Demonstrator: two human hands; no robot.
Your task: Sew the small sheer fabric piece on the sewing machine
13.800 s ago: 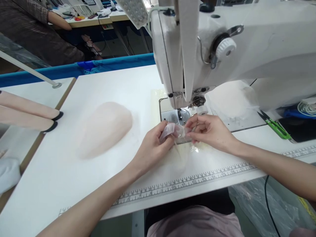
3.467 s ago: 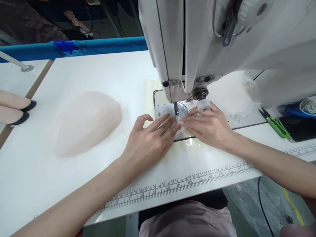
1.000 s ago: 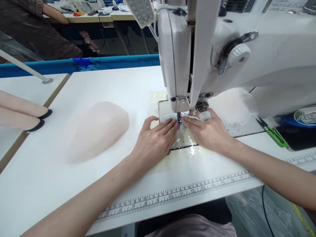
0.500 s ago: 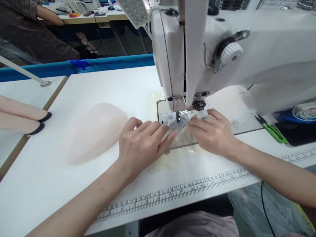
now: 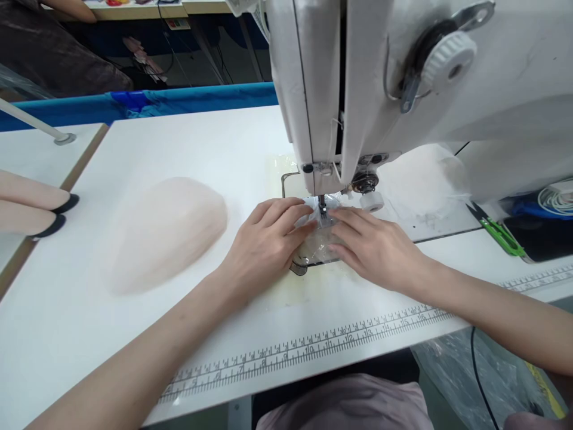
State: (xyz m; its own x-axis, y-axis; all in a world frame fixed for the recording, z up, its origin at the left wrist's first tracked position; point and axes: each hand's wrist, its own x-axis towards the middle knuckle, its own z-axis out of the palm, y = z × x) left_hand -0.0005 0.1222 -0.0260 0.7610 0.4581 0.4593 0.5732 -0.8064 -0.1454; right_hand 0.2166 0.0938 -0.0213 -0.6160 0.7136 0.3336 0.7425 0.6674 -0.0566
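A thin see-through piece of material (image 5: 320, 237) lies on the metal plate under the presser foot (image 5: 322, 206) of a white sewing machine (image 5: 308, 89). My left hand (image 5: 268, 242) rests just left of the foot, fingers stretched toward it and thumb apart, the tips on the material. From the right, my right hand (image 5: 380, 248) lies palm down with its fingers extended and spread, tips close to the foot and touching the same piece. The material's edges are hard to make out. Left of my hands, a pale sheer rounded piece (image 5: 172, 236) lies on the white table (image 5: 147, 346).
Another pale piece (image 5: 423, 182) lies beneath the machine arm. Green-handled thread snips (image 5: 499, 233) sit by a dark flat object (image 5: 544, 236) at the right. A printed ruler (image 5: 308, 352) runs along the front edge. Black-tipped beige forms (image 5: 31, 203) stick in from the left. Another person (image 5: 58, 54) is behind.
Both hands have moved closer to the presser foot. Raised, curled fingers have flattened onto the material, which was held up between the hands before. The view has tilted and shifted nearer.
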